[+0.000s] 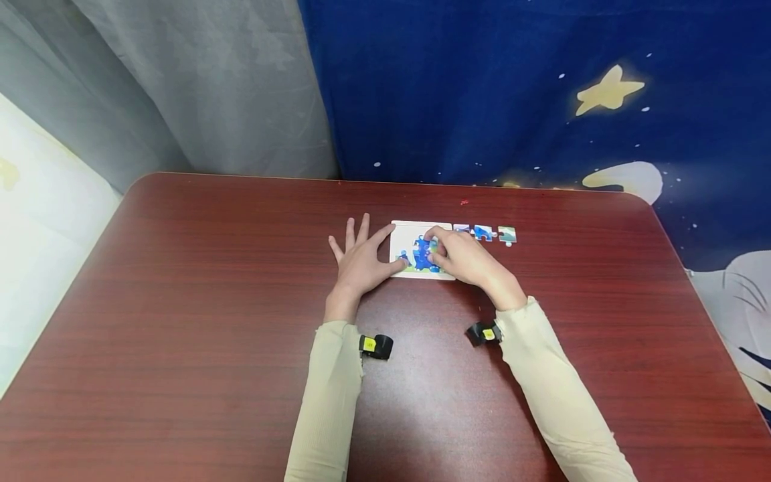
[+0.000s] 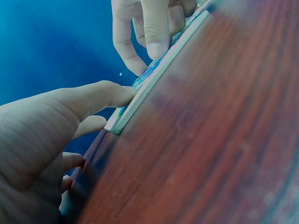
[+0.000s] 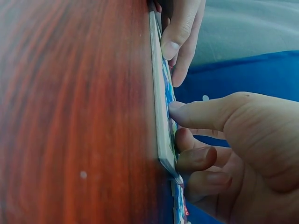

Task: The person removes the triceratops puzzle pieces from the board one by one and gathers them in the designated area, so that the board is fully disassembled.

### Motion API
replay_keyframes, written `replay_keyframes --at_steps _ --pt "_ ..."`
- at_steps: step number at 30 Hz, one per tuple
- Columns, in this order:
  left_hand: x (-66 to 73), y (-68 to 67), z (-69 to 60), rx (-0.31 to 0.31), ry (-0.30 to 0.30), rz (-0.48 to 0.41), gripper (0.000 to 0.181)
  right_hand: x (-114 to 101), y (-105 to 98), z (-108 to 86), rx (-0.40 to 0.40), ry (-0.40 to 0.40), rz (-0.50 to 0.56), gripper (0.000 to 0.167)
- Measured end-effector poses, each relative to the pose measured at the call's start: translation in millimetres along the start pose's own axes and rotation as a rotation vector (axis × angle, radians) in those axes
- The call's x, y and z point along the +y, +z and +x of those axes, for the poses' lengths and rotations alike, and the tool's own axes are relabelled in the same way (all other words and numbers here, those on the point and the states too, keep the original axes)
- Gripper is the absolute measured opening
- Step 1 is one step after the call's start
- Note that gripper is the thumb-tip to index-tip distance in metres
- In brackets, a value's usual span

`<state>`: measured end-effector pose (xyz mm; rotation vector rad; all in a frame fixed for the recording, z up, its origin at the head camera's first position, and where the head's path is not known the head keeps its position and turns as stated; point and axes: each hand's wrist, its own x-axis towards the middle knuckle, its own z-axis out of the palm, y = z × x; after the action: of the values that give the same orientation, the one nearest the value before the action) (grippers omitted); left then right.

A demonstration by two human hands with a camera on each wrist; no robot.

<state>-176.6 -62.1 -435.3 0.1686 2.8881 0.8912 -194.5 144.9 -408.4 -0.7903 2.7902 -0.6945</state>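
A shallow puzzle tray (image 1: 421,223) is laid flat towards twelve o'clock on the dark red surface (image 1: 211,301). Within its pale rim, blue joined pieces (image 1: 423,253) are held near the middle, and a small blue piece (image 1: 403,255) is seen at about eight o'clock. The pale base is left bare between ten and eleven o'clock; the two o'clock part is hidden by fingers.

The tray is flanked at nine o'clock by the left hand (image 1: 359,264) — its grip is spread wide, with the thumb laid over the tray at eight o'clock and the index fingertip set at the ten o'clock corner. At three o'clock the right hand (image 1: 466,258) is placed over the tray, its fingers bent and its thumb rested on the blue pieces; whether a piece is pinched in that grip cannot be told.

Outside the tray, three loose puzzle pieces (image 1: 483,233) are lined up between two and three o'clock — the nearest just beside the tray's corner. A red scrap (image 1: 464,201) is seen farther off, between one and two o'clock.
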Motion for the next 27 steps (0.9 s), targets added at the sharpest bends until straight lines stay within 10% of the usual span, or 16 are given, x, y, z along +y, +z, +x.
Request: replay_keyframes --at_steps 27 --pt "1.1 -1.7 -1.9 -0.003 0.001 -0.004 0.075 -3.5 0.5 -0.9 0.008 0.019 -0.026 0.031"
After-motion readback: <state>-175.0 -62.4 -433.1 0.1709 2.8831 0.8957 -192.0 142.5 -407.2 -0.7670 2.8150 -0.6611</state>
